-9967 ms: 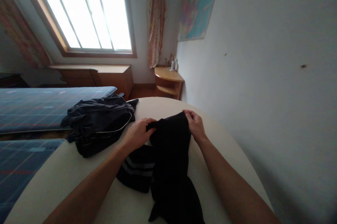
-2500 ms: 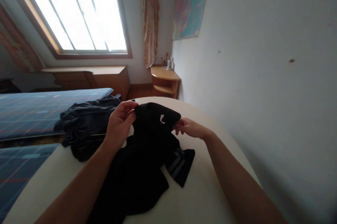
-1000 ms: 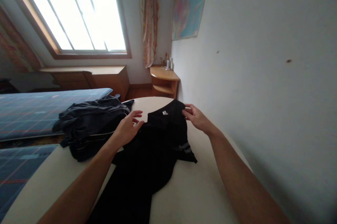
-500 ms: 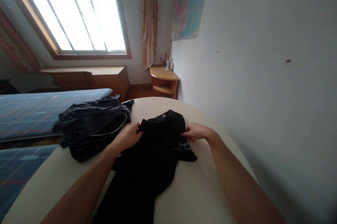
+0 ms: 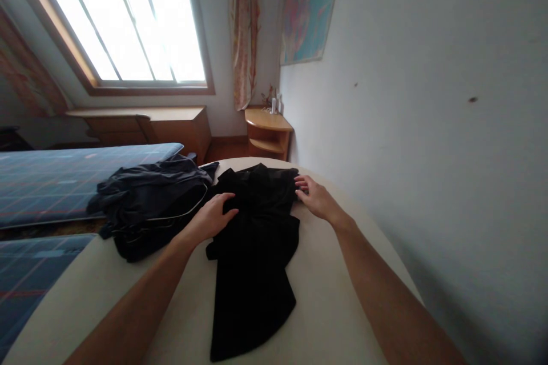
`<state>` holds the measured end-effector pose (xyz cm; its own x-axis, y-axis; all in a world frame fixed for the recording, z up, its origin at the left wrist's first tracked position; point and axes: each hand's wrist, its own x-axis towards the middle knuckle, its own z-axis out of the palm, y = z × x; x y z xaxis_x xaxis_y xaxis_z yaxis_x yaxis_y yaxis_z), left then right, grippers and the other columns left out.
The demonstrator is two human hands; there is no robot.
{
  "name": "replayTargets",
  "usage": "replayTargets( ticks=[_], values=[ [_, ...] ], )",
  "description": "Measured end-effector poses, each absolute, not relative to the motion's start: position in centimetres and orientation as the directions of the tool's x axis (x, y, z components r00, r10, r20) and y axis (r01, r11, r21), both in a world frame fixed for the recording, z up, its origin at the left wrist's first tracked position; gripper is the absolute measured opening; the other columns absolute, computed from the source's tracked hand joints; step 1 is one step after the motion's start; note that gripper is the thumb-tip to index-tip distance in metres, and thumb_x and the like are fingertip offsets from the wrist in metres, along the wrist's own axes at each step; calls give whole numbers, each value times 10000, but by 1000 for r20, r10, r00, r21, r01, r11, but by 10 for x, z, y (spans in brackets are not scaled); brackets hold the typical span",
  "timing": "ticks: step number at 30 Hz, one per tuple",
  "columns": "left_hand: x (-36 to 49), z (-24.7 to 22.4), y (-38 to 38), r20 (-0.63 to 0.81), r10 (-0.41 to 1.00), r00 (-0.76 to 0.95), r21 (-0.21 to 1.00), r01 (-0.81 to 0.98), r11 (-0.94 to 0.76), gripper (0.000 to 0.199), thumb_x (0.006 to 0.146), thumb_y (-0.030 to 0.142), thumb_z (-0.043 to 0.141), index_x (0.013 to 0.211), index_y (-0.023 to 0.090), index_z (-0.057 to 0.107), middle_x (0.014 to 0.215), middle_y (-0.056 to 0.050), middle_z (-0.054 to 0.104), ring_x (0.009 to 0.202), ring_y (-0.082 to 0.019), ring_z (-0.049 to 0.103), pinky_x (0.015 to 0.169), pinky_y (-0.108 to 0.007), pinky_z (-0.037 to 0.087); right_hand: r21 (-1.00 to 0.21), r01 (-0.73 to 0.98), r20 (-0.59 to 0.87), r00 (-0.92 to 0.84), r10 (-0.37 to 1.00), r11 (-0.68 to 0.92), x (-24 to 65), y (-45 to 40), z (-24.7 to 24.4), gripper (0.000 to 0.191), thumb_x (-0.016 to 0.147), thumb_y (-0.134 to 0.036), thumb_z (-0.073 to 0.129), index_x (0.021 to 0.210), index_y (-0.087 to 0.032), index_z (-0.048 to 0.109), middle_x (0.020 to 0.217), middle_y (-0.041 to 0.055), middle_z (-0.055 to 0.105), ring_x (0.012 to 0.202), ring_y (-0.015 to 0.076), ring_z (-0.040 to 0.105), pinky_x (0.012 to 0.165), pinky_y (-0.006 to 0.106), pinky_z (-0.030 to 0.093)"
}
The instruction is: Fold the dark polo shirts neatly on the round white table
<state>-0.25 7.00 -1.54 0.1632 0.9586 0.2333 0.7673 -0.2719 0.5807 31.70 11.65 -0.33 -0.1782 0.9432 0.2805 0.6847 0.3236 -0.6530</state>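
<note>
Two flat, unclenched hands press the black shirt [image 5: 252, 239] on the table [image 5: 342, 308]: left hand [image 5: 214, 217] beside the dark clothes pile [image 5: 149, 205], right hand [image 5: 312, 198] opposite. No readable label shows.

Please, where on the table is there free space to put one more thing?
The table is bare to the right of the black shirt, under the right forearm, and at the near left, below the dark pile. The far left is crowded: pile and shirt meet there, with the left hand and right hand on the shirt.
</note>
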Motion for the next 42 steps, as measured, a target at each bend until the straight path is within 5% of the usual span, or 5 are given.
replayTargets(
  ticks=[5, 13, 28, 34, 42],
  values=[
    [9, -1, 53, 37, 882, 469, 540, 733, -413, 400, 915, 383, 526, 1267, 222, 628, 1295, -63, 671, 1200, -253, 616, 1064, -375, 441, -591, 632, 158, -519, 840, 502, 305, 108, -10, 336, 867, -203, 659, 1202, -223, 658, 1231, 88, 697, 1153, 242, 645, 1037, 400, 475],
    [19, 14, 45, 17, 834, 551, 543, 696, -471, 232, 901, 332, 551, 1053, 233, 696, 1080, -19, 729, 1005, -209, 670, 914, -303, 488, -421, 743, 148, -509, 848, 520, 297, 111, -22, 218, 853, -133, 626, 999, -226, 759, 921, 50, 710, 876, 187, 662, 846, 296, 502],
    [26, 25, 41, 381, 920, 96, 303, 927, -222, 175, 943, 298, 489, 1037, 220, 614, 1068, -59, 648, 893, -216, 649, 785, -323, 477, -424, 874, 508, 14, 861, 236, 335, 134, -39, 283, 797, -59, 509, 969, -197, 686, 1013, 98, 682, 986, 237, 635, 943, 371, 482],
    [60, -9, 18, 148, 962, 230, 168, 953, -254, 430, 937, 406, 553, 1289, 158, 543, 1208, -149, 628, 1054, -313, 644, 864, -402, 501, -511, 681, 593, -162, 789, 525, 301, 115, -46, 316, 952, -199, 396, 1179, -179, 615, 1206, 112, 642, 1175, 222, 577, 1079, 383, 419],
    [50, -51, 6, 164, 917, 364, 12, 929, -371, 508, 1008, 434, 439, 1402, 123, 518, 1510, -235, 429, 1431, -402, 350, 1151, -582, 275, -473, 758, 415, -258, 873, 449, 294, 94, -53, 403, 1020, -467, 372, 1067, -184, 656, 1296, 143, 645, 1274, 274, 544, 1107, 434, 382]
  ],
)
